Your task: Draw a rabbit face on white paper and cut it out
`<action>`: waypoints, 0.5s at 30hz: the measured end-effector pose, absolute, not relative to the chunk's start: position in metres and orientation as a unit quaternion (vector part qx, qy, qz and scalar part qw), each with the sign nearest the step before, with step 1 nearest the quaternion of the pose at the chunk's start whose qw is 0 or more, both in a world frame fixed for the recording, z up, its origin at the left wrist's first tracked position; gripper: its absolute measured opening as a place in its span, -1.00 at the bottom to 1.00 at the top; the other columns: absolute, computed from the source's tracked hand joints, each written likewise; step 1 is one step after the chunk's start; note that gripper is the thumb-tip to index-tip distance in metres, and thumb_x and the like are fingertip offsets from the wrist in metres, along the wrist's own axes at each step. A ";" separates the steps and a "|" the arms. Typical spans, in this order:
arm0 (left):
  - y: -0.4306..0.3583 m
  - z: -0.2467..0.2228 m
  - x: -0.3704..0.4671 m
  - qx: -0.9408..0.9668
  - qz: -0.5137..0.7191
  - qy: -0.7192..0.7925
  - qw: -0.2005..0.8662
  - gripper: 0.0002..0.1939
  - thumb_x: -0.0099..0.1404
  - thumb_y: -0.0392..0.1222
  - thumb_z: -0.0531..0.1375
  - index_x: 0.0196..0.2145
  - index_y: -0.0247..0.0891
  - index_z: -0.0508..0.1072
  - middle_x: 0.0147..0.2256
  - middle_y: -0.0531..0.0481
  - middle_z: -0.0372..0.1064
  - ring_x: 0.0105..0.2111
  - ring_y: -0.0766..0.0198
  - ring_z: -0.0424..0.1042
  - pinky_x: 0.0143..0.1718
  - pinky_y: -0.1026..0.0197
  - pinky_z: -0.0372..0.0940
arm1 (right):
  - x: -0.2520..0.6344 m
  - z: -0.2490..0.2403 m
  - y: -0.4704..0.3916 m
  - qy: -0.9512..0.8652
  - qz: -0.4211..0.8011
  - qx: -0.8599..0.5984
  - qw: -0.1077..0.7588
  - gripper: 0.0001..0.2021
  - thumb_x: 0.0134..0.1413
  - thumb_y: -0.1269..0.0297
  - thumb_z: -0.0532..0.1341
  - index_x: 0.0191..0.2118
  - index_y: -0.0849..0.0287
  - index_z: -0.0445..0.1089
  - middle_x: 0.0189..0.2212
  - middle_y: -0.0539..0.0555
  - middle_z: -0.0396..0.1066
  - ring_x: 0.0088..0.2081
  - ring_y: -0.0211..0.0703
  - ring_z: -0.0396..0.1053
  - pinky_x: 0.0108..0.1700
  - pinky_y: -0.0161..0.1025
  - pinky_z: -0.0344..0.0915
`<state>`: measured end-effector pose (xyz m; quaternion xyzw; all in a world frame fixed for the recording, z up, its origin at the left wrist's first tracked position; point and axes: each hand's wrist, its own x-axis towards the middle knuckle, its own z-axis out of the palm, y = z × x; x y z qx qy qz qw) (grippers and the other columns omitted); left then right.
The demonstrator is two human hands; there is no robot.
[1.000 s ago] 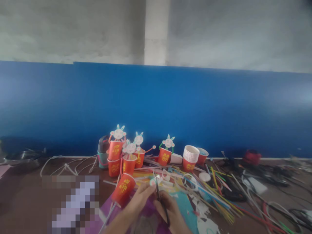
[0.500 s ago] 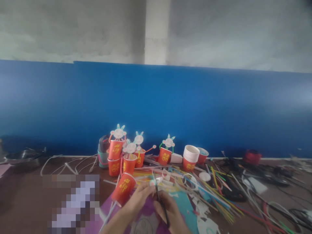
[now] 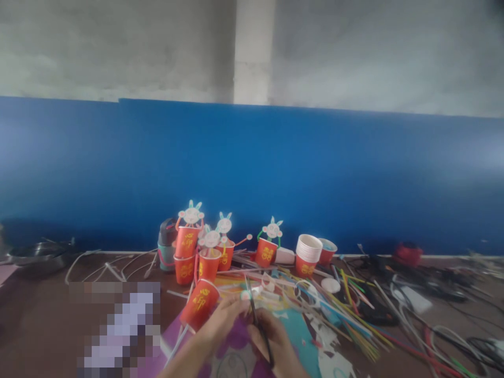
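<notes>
My left hand (image 3: 224, 317) pinches a small round paper cutout (image 3: 245, 295) with coloured marks, close to the scissor blades. In my right hand (image 3: 273, 338) is a pair of dark-handled scissors (image 3: 259, 323), blades pointing up and away from me; whether they touch the paper I cannot tell. Below the hands lies a paper drawing of a face (image 3: 232, 365) on a purple sheet (image 3: 207, 359). Beside my left forearm a red paper cup (image 3: 200, 305) leans tilted, with a pale strip under it.
Red cups with paper rabbit figures (image 3: 191, 215) stand behind the hands. A stack of paper cups (image 3: 308, 254) is right of them. Coloured sticks (image 3: 346, 315) and white paper scraps (image 3: 334, 362) spread to the right, near cables (image 3: 452, 341). A blue panel (image 3: 252, 173) rises behind the table.
Both hands stay nearly in place. The left hand and the cutout shift very slightly; the scissors hold almost the same position.
</notes>
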<state>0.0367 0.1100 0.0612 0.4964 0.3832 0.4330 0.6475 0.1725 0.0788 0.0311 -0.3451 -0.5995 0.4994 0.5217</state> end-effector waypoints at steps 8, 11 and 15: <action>0.112 0.063 0.032 0.520 0.427 0.371 0.640 -0.66 0.02 -0.01 0.21 -0.71 -0.19 0.19 -0.67 0.15 0.06 -0.56 0.32 0.08 -0.49 0.24 -0.06 | 0.173 0.029 0.078 -0.596 0.513 -0.344 0.513 -0.67 -0.02 -0.09 0.25 -0.42 0.09 0.32 -0.61 -0.08 0.15 -0.57 -0.25 0.08 -0.55 -0.32 0.06; 0.115 0.059 0.030 0.524 0.430 0.365 0.638 -0.65 0.04 -0.01 0.21 -0.70 -0.20 0.19 -0.67 0.18 0.01 -0.58 0.36 0.02 -0.50 0.24 -0.08 | 0.173 0.028 0.079 -0.596 0.525 -0.342 0.502 -0.67 -0.03 -0.09 0.26 -0.42 0.09 0.30 -0.64 -0.11 0.11 -0.62 -0.29 0.03 -0.58 -0.33 0.01; 0.119 0.055 0.028 0.534 0.429 0.350 0.639 -0.64 0.05 0.00 0.23 -0.70 -0.21 0.21 -0.67 0.17 0.03 -0.59 0.38 -0.02 -0.50 0.24 -0.09 | 0.172 0.032 0.079 -0.590 0.534 -0.338 0.503 -0.65 -0.04 -0.10 0.27 -0.43 0.09 0.28 -0.65 -0.13 0.09 -0.64 -0.31 0.01 -0.60 -0.34 -0.02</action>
